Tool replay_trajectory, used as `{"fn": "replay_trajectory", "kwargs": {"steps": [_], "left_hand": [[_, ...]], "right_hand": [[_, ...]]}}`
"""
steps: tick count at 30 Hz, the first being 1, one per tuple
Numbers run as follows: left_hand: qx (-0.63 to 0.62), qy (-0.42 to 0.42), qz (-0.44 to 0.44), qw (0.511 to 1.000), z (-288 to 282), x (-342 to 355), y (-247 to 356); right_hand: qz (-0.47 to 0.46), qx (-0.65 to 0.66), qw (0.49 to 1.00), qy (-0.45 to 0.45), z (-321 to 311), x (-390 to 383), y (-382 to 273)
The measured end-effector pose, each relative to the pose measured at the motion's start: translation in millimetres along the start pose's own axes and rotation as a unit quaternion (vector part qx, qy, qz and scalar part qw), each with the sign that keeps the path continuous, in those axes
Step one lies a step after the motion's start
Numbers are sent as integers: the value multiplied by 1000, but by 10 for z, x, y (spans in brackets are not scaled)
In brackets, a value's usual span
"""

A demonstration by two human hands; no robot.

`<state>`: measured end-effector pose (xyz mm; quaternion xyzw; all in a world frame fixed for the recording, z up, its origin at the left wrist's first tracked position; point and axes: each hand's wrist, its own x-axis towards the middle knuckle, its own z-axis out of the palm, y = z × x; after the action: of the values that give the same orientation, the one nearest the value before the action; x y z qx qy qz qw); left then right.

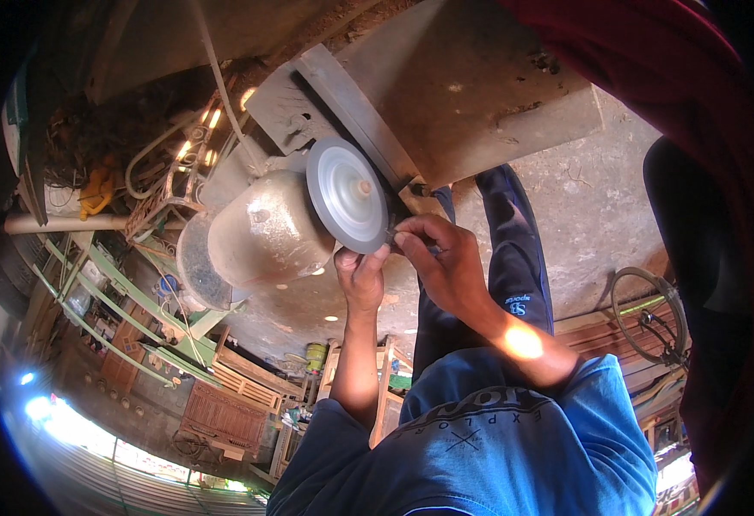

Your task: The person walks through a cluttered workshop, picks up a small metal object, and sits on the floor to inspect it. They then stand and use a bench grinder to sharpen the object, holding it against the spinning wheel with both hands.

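The bench grinder stands before me, its pale motor body lying left of a large round grey grinding wheel. My right hand pinches a small dark piece between thumb and fingers, at the lower right rim of the wheel. Just below the same rim is my left hand, fingers closed, with its fingertips close to the piece. Whatever those fingers grip is mostly hidden. A second, darker wheel sits at the grinder's left end.
A long metal bar runs behind the grey wheel beside a flat sheet. Green metal rails stand at left. A wooden frame is near my left elbow. A spoked wheel leans at right. Dark red cloth hangs at upper right.
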<state>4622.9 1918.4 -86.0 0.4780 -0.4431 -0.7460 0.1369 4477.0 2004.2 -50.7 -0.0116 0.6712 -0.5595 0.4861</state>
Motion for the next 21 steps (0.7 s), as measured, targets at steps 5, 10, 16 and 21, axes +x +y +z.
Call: {"fn": "replay_trajectory", "kwargs": {"steps": [5,10,16,21], "left_hand": [[-9,4,-6,1000,2,-10,4],[1,6,-9,1000,27,4,24],[-12,40,12,999,107,14,51],[-15,42,6,999,93,12,44]], "right_hand": [[3,2,1000,-1,-6,-6,-13],[0,-1,1000,-2,-8,6,-20],[-6,-7,1000,-3,-8,8,-8],[-17,-5,1000,-4,-6,12,21]]}}
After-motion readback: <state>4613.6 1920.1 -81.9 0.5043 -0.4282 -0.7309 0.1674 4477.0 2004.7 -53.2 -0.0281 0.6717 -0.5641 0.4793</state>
